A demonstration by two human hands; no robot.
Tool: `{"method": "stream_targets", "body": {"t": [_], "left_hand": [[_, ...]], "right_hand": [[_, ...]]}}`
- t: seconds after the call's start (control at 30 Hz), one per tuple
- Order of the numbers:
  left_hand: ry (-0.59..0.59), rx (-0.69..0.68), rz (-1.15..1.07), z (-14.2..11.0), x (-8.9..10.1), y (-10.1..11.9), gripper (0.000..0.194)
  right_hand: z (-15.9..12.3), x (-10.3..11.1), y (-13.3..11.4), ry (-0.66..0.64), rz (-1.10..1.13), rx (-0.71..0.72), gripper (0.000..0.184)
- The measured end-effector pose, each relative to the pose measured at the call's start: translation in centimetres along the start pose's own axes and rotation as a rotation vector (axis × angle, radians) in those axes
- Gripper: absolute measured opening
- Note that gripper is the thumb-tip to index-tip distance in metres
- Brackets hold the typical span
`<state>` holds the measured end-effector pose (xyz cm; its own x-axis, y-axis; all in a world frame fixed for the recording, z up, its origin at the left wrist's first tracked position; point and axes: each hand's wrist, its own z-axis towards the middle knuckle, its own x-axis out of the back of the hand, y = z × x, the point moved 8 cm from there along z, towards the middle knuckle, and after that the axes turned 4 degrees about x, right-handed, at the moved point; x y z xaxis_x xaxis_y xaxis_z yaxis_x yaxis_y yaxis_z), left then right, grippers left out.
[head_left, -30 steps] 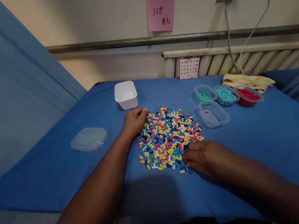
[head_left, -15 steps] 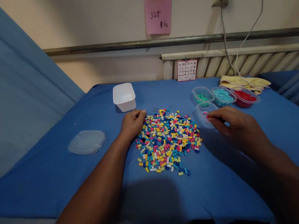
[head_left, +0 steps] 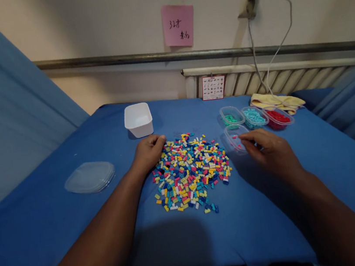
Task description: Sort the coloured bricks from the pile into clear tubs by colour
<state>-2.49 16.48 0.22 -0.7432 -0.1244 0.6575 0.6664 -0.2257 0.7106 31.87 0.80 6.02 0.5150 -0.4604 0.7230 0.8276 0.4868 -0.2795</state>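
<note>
A broad pile of small toy building bricks [head_left: 191, 173] in yellow, pink, blue, teal and white lies on the blue cloth. My left hand [head_left: 149, 152] rests at the pile's upper left edge, fingers curled in and thumb against them; anything inside is hidden. My right hand [head_left: 270, 148] hovers at the near right rim of a small clear tub [head_left: 231, 142], thumb and forefinger pinched together. A few pink bricks [head_left: 234, 137] lie in that tub. Whether a brick is still between the fingertips is too small to tell.
Behind the tub stand clear tubs of green bricks [head_left: 230, 120], light blue bricks [head_left: 254, 116] and red bricks [head_left: 277, 117]. A yellow cloth [head_left: 275, 100] lies behind them. A white container [head_left: 138, 121] stands at back left, clear lids [head_left: 89, 177] at left.
The view has shifted, so everything sits further left. My right hand stays by the clear tub, where more pink shows inside than before. My left hand keeps its place at the pile.
</note>
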Motion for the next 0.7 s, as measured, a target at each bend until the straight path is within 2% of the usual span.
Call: {"method": "stream_targets", "body": {"t": [0.17, 0.3, 0.47, 0.7], "left_hand": [[0.005, 0.003, -0.018, 0.0, -0.2, -0.2, 0.042], [0.007, 0.004, -0.016, -0.1, -0.2, -0.1, 0.044], [-0.010, 0.004, -0.007, -0.2, -0.3, 0.0, 0.044], [-0.003, 0.010, -0.010, -0.3, -0.2, 0.0, 0.044]], "right_hand": [[-1.3, -3.8, -5.4, -0.355, 0.172, 0.223, 0.018], [-2.2, -5.6, -7.1, -0.504, 0.136, 0.265, 0.020], [-2.3, -6.2, -8.0, -0.567, 0.062, 0.298, 0.020], [-2.5, -6.7, -8.9, -0.595, 0.151, 0.293, 0.017]]}}
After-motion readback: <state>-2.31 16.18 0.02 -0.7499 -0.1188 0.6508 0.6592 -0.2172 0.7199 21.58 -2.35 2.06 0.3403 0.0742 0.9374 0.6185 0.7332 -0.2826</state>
